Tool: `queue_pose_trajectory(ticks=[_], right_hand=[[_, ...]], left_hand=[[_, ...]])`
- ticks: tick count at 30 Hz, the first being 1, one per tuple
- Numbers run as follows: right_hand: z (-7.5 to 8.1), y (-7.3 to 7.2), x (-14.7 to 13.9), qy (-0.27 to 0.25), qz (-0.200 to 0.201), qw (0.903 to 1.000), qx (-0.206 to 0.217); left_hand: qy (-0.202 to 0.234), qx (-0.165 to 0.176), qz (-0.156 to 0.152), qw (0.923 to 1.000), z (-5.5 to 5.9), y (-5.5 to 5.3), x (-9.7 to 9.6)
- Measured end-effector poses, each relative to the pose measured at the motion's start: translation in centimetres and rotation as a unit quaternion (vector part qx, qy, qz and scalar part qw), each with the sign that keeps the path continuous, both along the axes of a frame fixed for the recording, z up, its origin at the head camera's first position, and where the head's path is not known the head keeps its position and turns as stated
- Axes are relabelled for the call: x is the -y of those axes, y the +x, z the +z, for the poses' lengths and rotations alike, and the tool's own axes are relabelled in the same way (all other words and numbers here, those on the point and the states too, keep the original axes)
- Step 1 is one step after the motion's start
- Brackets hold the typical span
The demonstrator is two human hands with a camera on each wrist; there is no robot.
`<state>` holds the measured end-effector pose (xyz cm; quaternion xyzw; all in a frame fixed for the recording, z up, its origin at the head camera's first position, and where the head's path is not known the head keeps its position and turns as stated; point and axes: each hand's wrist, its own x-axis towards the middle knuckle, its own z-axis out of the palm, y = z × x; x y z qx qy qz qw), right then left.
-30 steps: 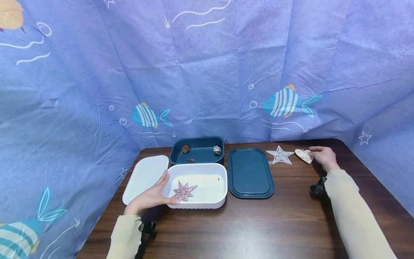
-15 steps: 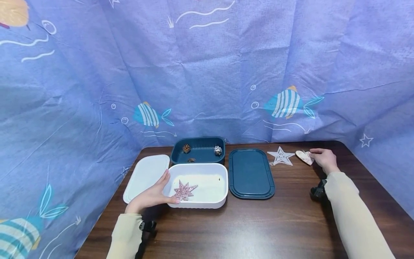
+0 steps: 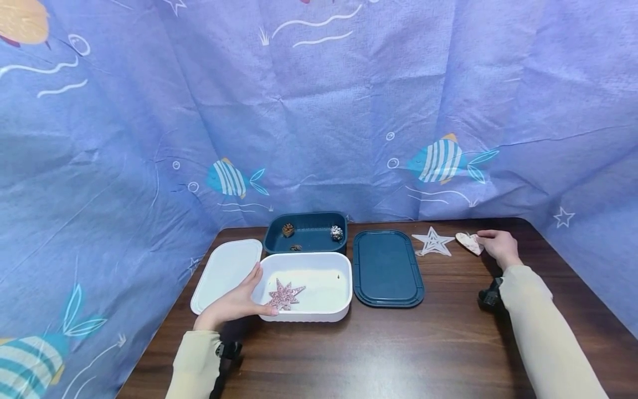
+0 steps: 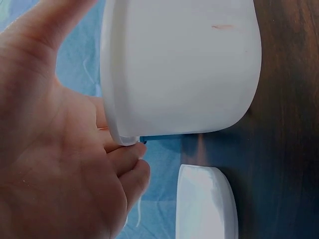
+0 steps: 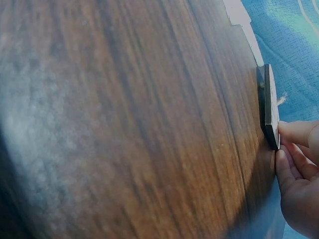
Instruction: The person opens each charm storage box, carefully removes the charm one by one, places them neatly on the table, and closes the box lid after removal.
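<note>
Nothing had shifted: left hand (image 3: 234, 302) gripped one white box (image 3: 321, 291), right hand (image 3: 500, 247) pinched one heart (image 3: 467, 243); I counted two stars (image 3: 284, 293), two lids (image 3: 388, 269), three pinecones (image 3: 336, 233), one blue box (image 3: 313, 239)

The table (image 3: 379, 349) is showing glossy, smooth wood grain, the curtain (image 3: 319, 111) is presenting as creased matt cloth, the white box (image 3: 319, 317) is appearing smooth and plastic, the pink star (image 3: 285, 295) is displaying rough glitter, and the heart (image 3: 468, 243) is looking matt.

Head view forward and down, wrist views close beside hands (image 3: 235, 302), table (image 3: 379, 354) shared
</note>
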<state>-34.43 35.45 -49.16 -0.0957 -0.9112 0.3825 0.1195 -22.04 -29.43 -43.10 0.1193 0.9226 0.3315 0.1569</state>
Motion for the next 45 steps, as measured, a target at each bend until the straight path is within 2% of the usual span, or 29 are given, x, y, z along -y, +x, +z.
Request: queue_pose_trajectory(ticks=[9, 17, 23, 26, 31, 41, 45], right_hand=[[0.1, 0.0, 0.0, 0.004, 0.000, 1.0000, -0.004], [0.1, 0.0, 0.0, -0.002, 0.004, 1.0000, 0.003], [0.6, 0.3, -0.2, 0.010, 0.004, 0.9999, 0.000], [1.1, 0.3, -0.3, -0.002, -0.006, 0.9999, 0.010], [2.7, 0.1, -0.1, -0.021, -0.021, 0.9996, 0.004], [6.6, -0.6, -0.3, -0.047, 0.004, 0.9986, -0.025], [8.7, -0.7, -0.3, -0.054, 0.017, 0.9978, -0.033]], left_hand=[[0.003, -0.009, -0.003, 0.9999, 0.1, 0.0, 0.1], [0.009, 0.004, 0.007, 0.9999, -0.1, 0.0, 0.1], [0.013, 0.003, 0.004, 0.9999, 0.1, 0.3, 0.0], [0.016, 0.002, 0.005, 0.9999, 0.2, 0.4, -0.1], [0.018, -0.002, 0.002, 0.9998, 0.3, 0.5, 0.0], [0.012, -0.008, -0.003, 0.9999, 0.3, 0.3, 0.1], [0.010, -0.007, -0.003, 0.9999, 0.1, 0.3, 0.1]])
